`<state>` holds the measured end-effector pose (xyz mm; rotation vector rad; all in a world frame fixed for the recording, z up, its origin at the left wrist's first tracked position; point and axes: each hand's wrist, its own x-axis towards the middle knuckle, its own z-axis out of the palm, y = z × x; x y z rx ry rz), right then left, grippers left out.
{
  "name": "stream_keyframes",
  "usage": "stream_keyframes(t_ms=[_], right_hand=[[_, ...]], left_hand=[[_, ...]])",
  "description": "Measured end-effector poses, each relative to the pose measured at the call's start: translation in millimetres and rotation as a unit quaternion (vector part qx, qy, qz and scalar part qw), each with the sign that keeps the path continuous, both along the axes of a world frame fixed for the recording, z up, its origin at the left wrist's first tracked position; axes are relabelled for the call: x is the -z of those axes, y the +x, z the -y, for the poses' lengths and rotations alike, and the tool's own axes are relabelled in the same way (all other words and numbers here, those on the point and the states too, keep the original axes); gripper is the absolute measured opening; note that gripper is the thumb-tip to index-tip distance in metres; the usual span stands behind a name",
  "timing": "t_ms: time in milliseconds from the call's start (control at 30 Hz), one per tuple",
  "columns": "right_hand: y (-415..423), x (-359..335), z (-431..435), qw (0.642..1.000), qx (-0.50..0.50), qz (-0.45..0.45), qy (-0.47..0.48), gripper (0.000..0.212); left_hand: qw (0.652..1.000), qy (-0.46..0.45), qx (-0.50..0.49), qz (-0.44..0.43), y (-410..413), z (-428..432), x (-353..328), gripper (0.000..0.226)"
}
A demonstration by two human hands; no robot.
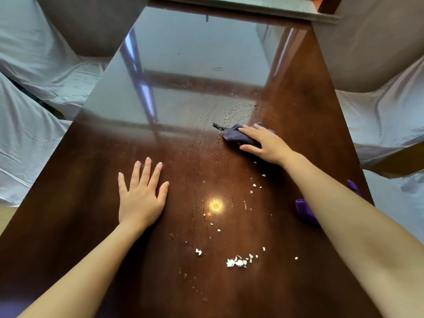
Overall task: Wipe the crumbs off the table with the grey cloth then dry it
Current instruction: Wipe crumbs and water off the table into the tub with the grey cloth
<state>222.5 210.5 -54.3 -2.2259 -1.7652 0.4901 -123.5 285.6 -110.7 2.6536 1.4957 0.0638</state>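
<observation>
My right hand (263, 143) presses down on the bunched grey cloth (234, 135) at the middle right of the dark glossy wooden table (91, 168). Fingers spread over the cloth, thumb at its near edge. My left hand (141, 193) lies flat and empty on the table, fingers apart, left of centre. White crumbs (237, 262) sit in a small heap near me, with more scattered crumbs (254, 185) trailing up toward my right forearm. Water droplets and wet streaks (206, 134) cover the surface left of and beyond the cloth.
A purple cloth (305, 212) lies at the table's right edge, partly hidden under my right forearm. Chairs draped in pale sheets stand on the left (34, 88) and right (378, 111). A ceiling light reflects on the tabletop (215, 205).
</observation>
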Motion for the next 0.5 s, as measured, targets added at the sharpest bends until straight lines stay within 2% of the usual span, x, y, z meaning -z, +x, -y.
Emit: stream_keyframes(t_ms=[233,500], right_hand=[[-20,27,25,0.999,0.005,0.012,0.032,0.045],[-85,23,93,0.999,0.003,0.009,0.031,0.053]], left_hand=[[1.0,-0.002,0.002,0.003,-1,-1,2,0.059],[1.0,-0.025,0.008,0.009,0,-1,-1,0.059]])
